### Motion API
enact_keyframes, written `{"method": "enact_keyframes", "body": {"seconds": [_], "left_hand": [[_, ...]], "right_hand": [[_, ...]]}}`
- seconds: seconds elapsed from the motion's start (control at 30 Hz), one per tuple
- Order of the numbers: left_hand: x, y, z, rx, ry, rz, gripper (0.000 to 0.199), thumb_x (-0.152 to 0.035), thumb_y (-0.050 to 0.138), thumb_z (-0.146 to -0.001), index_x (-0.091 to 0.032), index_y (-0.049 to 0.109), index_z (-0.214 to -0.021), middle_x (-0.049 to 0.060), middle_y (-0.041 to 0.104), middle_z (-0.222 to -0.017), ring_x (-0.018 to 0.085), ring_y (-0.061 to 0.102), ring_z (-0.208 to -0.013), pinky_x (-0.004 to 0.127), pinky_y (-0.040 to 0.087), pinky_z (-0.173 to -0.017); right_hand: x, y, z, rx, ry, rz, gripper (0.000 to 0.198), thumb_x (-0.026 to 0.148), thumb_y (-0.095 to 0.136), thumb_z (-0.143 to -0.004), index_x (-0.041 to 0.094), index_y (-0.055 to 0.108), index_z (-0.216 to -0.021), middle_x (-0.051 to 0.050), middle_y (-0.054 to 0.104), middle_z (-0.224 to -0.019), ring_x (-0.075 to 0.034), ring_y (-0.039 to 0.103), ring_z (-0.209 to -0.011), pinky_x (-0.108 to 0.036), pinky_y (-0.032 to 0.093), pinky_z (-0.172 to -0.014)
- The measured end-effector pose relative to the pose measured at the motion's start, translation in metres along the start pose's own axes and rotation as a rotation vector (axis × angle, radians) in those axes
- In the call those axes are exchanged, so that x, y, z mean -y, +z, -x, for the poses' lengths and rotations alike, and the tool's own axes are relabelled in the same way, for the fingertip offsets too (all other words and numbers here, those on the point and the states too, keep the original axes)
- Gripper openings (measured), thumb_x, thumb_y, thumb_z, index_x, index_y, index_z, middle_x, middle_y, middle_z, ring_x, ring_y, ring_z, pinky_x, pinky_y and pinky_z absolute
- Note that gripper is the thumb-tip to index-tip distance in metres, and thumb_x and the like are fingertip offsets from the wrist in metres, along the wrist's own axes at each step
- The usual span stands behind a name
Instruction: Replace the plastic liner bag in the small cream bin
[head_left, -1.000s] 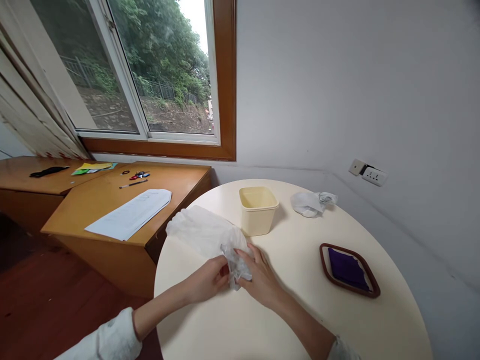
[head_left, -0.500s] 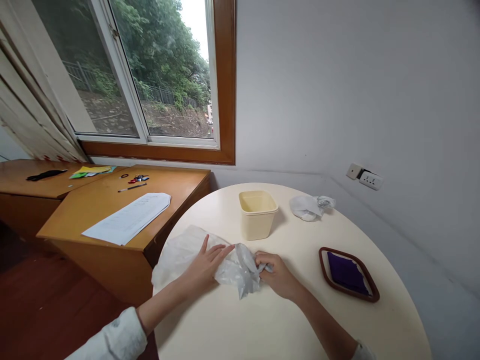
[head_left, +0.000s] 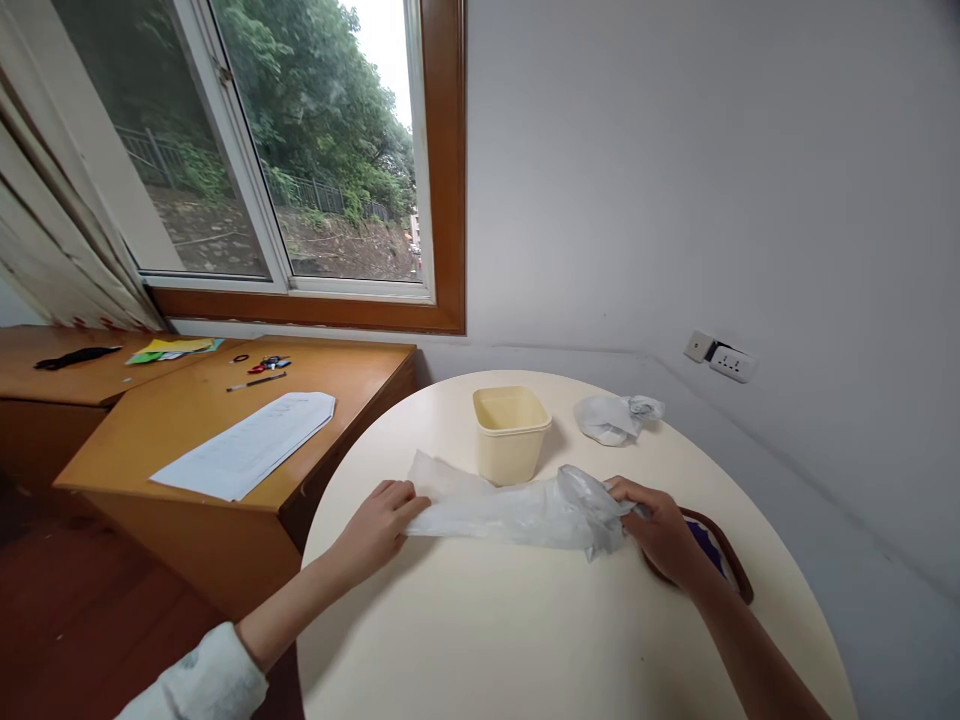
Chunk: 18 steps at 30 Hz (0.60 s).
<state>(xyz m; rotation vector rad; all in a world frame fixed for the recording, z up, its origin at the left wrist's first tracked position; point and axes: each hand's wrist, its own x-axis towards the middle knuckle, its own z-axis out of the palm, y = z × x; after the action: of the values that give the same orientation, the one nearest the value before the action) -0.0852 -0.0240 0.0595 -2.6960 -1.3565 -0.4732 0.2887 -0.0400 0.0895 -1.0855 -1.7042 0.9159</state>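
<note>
A translucent white plastic bag (head_left: 517,515) stretches between my two hands over the round cream table (head_left: 480,620). My left hand (head_left: 382,520) has its fingers closed on the bag's left end. At the right end, my right hand (head_left: 656,530) grips the gathered, bunched part. Just behind the bag stands a pale yellow square bin (head_left: 512,440), upright with its top uncovered. Partly hidden under my right hand and wrist is a brown-rimmed frame (head_left: 742,575) with dark purple cloth (head_left: 705,545) in it.
Another crumpled plastic bag (head_left: 611,420) lies at the back right of the table. To the left, a wooden desk (head_left: 360,370) holds papers (head_left: 247,445), a pen (head_left: 256,382) and small keys-like items (head_left: 268,366). A wall socket (head_left: 733,363) is at the right.
My right hand has moved right with the bunched end, reaching over the brown-rimmed frame. My left hand has gone from spread on the bag to closed on its left end. The bag is now stretched out.
</note>
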Motion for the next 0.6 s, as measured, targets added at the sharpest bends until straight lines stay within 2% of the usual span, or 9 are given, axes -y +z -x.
{"method": "enact_keyframes", "body": {"seconds": [0.1,0.2,0.3,0.4,0.5,0.6], "left_hand": [[0.006,-0.023,-0.008,-0.129,-0.033,0.051,0.041,-0.005,0.040,-0.070,-0.021,0.059,-0.104,0.009,0.053,-0.089,0.023,0.048,-0.085,0.033,0.041,-0.074],[0.008,-0.063,-0.030,-0.223,-0.063,0.129,0.039,-0.009,0.041,-0.071,-0.020,0.059,-0.103,0.008,0.050,-0.093,0.020,0.050,-0.085,0.029,0.042,-0.072],[0.004,-0.109,-0.066,-0.351,-0.058,0.175,0.033,-0.011,0.041,-0.069,-0.017,0.062,-0.094,0.005,0.049,-0.088,0.018,0.051,-0.081,0.026,0.042,-0.068],[-0.002,-0.141,-0.110,-0.394,-0.040,0.244,0.029,-0.012,0.043,-0.067,-0.014,0.064,-0.087,0.003,0.051,-0.085,0.017,0.053,-0.079,0.025,0.042,-0.069],[-0.005,-0.147,-0.155,-0.453,-0.064,0.374,0.029,-0.012,0.045,-0.066,-0.011,0.064,-0.088,0.002,0.057,-0.084,0.017,0.055,-0.079,0.026,0.042,-0.069],[-0.006,-0.130,-0.191,-0.452,-0.036,0.503,0.029,-0.014,0.045,-0.069,-0.010,0.061,-0.093,0.004,0.061,-0.087,0.018,0.055,-0.083,0.028,0.042,-0.073]], "right_hand": [[0.007,-0.011,-0.005,-0.075,-0.043,-0.023,0.014,0.011,0.046,-0.066,0.019,0.056,-0.061,-0.002,0.059,-0.077,-0.014,0.052,-0.068,-0.024,0.041,-0.061],[0.017,-0.023,-0.021,-0.251,-0.064,-0.114,0.011,0.012,0.050,-0.066,0.019,0.058,-0.066,-0.002,0.059,-0.075,-0.014,0.054,-0.068,-0.023,0.042,-0.057],[0.030,-0.040,-0.045,-0.398,-0.066,-0.304,0.012,0.018,0.056,-0.067,0.020,0.060,-0.079,-0.001,0.060,-0.073,-0.014,0.055,-0.064,-0.022,0.042,-0.051],[0.048,-0.064,-0.071,-0.438,-0.107,-0.479,0.015,0.023,0.061,-0.068,0.022,0.058,-0.083,-0.001,0.060,-0.080,-0.013,0.057,-0.065,-0.024,0.044,-0.052],[0.061,-0.091,-0.093,-0.477,-0.144,-0.610,0.009,0.017,0.062,-0.066,0.020,0.057,-0.074,0.002,0.057,-0.074,-0.009,0.054,-0.062,-0.021,0.042,-0.051],[0.064,-0.115,-0.107,-0.511,-0.117,-0.616,0.009,0.015,0.061,-0.064,0.019,0.055,-0.069,0.002,0.055,-0.072,-0.008,0.053,-0.061,-0.019,0.041,-0.046]]}}
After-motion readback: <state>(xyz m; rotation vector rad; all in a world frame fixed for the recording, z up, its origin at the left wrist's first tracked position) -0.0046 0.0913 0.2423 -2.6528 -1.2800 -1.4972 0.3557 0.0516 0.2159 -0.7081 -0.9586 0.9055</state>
